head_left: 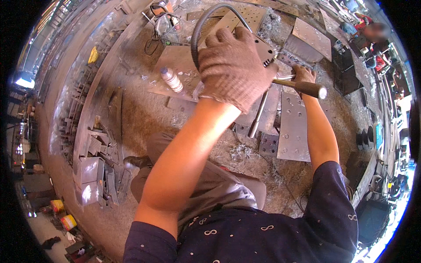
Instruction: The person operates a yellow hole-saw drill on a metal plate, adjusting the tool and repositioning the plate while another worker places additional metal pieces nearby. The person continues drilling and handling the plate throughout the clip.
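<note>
The dark metal machine (pixel 264 49) with a black corrugated hose (pixel 195 41) sits ahead of the person, among flat grey steel plates (pixel 293 131). The left hand (pixel 237 68), in a brown knit glove, lies over its top; whether that grip is closed, I cannot tell. The right hand (pixel 304 75), gloved alike, has its grip curled around a slim steel lever (pixel 287 77). The machine looks heavy and rigid; the thick dark-sleeved lever (pixel 310 89) seems a sound hold.

A gloved left hand (pixel 237 65) hides much of a machine (pixel 265 51) while a handle (pixel 312 89) partly covers the right hand (pixel 302 74); a co-worker's head (pixel 377 32) is blurred, and the lower edge crops the shirt (pixel 245 241).
</note>
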